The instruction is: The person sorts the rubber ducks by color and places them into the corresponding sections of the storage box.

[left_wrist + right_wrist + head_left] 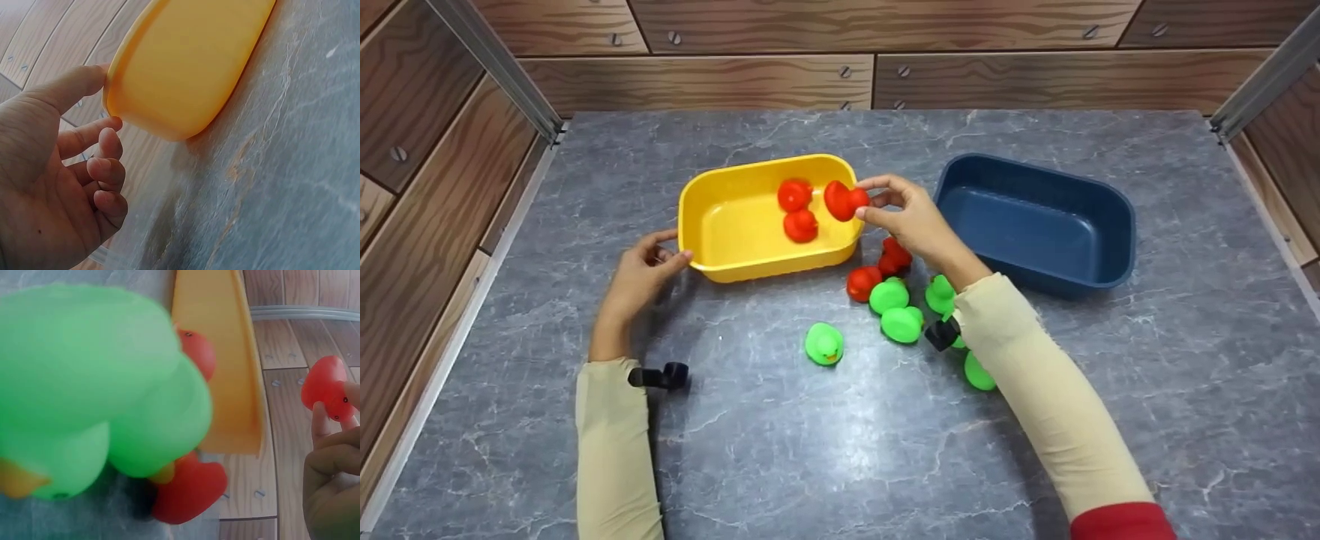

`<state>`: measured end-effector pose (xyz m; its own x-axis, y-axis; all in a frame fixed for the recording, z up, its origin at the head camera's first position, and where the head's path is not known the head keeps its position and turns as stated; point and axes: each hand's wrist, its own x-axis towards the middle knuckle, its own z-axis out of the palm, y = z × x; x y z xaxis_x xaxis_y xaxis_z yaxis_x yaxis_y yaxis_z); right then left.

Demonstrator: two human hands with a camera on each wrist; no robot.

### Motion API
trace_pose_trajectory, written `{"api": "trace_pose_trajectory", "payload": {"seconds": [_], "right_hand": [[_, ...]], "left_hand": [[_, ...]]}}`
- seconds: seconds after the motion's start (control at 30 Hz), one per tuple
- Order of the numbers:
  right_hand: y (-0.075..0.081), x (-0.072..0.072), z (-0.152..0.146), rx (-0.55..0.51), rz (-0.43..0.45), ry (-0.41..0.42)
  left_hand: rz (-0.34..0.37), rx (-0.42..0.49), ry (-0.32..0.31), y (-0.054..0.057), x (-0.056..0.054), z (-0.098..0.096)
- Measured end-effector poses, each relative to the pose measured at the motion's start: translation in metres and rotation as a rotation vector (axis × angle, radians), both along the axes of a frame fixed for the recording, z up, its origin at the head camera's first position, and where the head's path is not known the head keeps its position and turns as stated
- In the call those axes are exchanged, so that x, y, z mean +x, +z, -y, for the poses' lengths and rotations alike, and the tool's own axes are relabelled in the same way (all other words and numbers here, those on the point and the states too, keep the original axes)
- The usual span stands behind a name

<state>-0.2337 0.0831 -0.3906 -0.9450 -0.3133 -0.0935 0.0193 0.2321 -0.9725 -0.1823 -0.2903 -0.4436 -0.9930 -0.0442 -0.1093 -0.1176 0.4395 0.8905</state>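
My right hand (pixel 913 223) pinches a red rubber duck (pixel 838 201) between thumb and fingers, over the right end of the yellow tub (pixel 735 232). In the right wrist view that duck (pixel 324 384) shows up above the tub's rim. The left hand (pixel 639 276) holds the tub's left end, thumb and index finger at the rim (pixel 108 93) while the other fingers curl loosely. Inside the tub lie two red ducks, one (pixel 794 195) behind the other (pixel 801 226). Two more red ducks (pixel 863 283) rest on the table by the tub's front right corner.
Several green rubber ducks (pixel 901 325) lie in front of the tubs, some partly hidden under the right forearm. One green duck (pixel 825 345) sits apart to the left. A dark blue tub (pixel 1027 225) stands at the right. Wood-patterned panels (pixel 697 82) border the grey table (pixel 765 450).
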Motion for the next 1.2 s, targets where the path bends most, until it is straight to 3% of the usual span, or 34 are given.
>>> {"api": "trace_pose_trajectory", "payload": {"seconds": [0.23, 0.5, 0.93, 1.2], "right_hand": [[-0.012, -0.005, 0.003, 0.049, 0.015, -0.039], [-0.018, -0.008, 0.003, 0.082, 0.031, -0.080], [-0.013, -0.011, 0.013, 0.142, 0.022, -0.059], [-0.012, -0.008, 0.012, 0.147, 0.025, 0.020]], "left_hand": [[0.044, 0.017, -0.008, 0.022, 0.007, -0.007], [0.030, 0.008, -0.001, 0.000, -0.004, 0.003], [0.014, -0.013, -0.001, -0.001, -0.002, 0.001], [0.022, -0.003, 0.002, -0.001, -0.002, 0.001]]}}
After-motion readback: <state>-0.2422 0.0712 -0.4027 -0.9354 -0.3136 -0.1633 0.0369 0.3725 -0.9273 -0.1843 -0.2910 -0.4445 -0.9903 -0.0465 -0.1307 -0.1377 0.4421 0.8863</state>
